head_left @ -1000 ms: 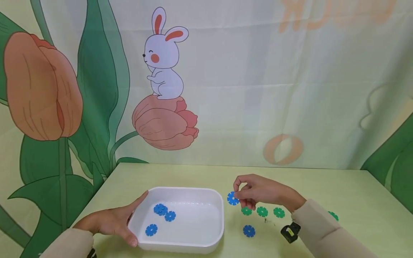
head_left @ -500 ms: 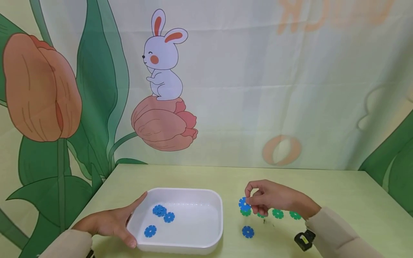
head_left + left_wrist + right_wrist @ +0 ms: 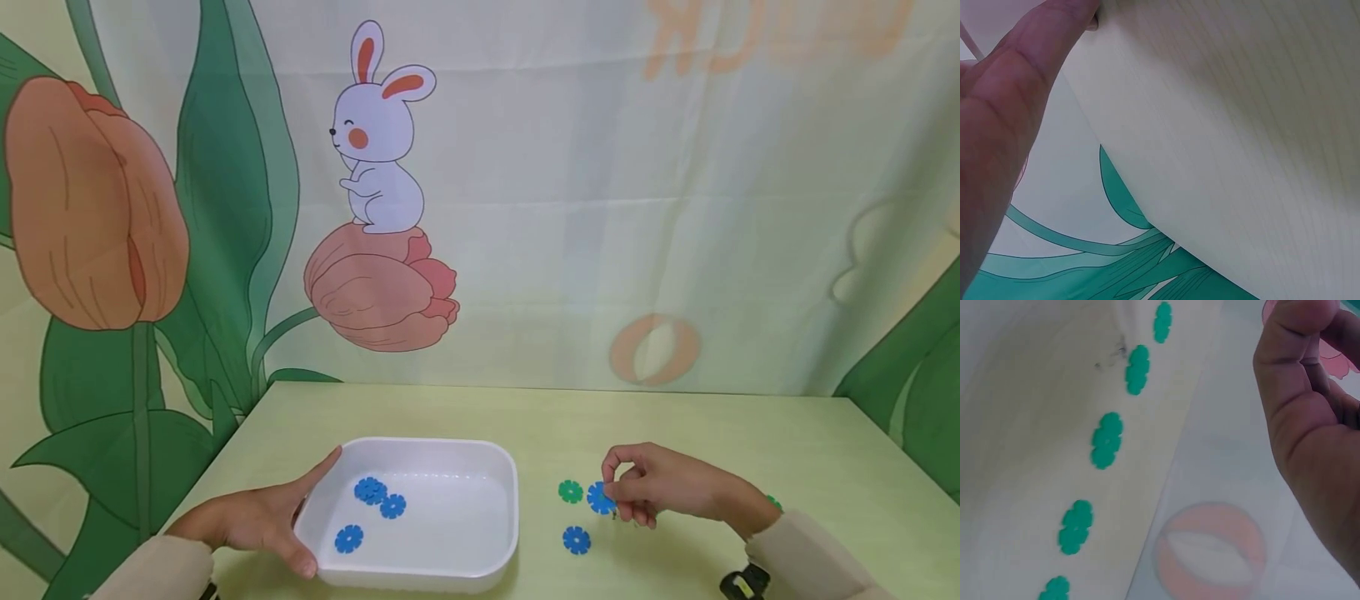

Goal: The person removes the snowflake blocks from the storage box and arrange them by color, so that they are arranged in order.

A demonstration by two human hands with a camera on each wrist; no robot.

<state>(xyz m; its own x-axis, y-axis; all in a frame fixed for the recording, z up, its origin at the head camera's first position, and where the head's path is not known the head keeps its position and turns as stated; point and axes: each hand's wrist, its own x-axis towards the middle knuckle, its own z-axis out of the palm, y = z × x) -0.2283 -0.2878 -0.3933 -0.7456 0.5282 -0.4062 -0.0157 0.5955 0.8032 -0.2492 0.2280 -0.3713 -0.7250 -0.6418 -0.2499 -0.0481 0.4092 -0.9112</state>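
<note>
My right hand [image 3: 663,483] pinches a blue notched plastic disc, a snowflake disc [image 3: 598,498], between thumb and forefinger, over the row of green discs. Left of it a green snowflake disc [image 3: 571,492] lies on the table; nearer the front lies another blue disc [image 3: 577,540]. My left hand [image 3: 251,515] grips the left side of a white tray [image 3: 420,575], its thumb at the front corner and forefinger at the back corner. Several blue discs [image 3: 348,539] lie in the tray's left half. The right wrist view shows the right hand [image 3: 1310,406] with its fingers bent; the held disc is hidden there.
In the right wrist view several green discs [image 3: 1107,440] form a line on the table. My right forearm and hand cover most of them in the head view; one green disc [image 3: 774,501] shows beyond the wrist. A printed curtain [image 3: 525,208] hangs behind the table [image 3: 450,408].
My right hand has moved right and a little toward the front, carrying the blue disc from beside the tray along the green row. The left hand and the tray have stayed put.
</note>
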